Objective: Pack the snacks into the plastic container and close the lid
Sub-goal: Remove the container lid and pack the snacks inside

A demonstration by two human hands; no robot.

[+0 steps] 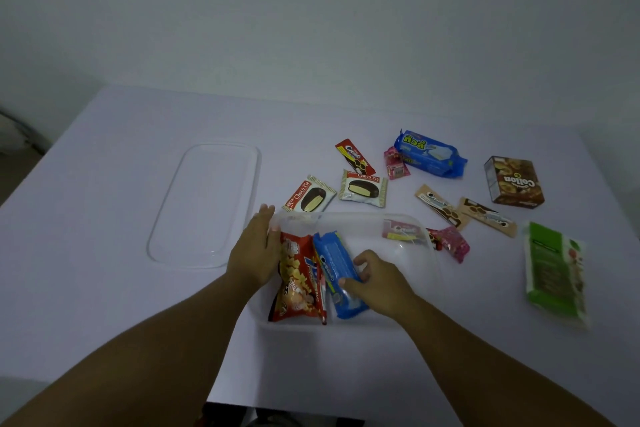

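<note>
A clear plastic container [408, 222] stands on the white table in front of me. Inside it a red popcorn bag [298, 282] stands on edge at the left, with a blue Oreo pack [337, 267] beside it. My right hand [375, 279] is shut on the blue Oreo pack inside the container. My left hand [256, 250] lies flat against the container's left wall, fingers extended. The clear lid [204, 204] lies flat on the table to the left. Several snacks lie loose beyond and right of the container.
Two Choco Pie packets [310, 199] [363, 188], a red Oreo stick [355, 158], a blue wafer pack [429, 154], pink packets [450, 243], beige Oreo sticks [441, 206], a brown Collon box [514, 181] and a green pack [556, 274] lie at the right.
</note>
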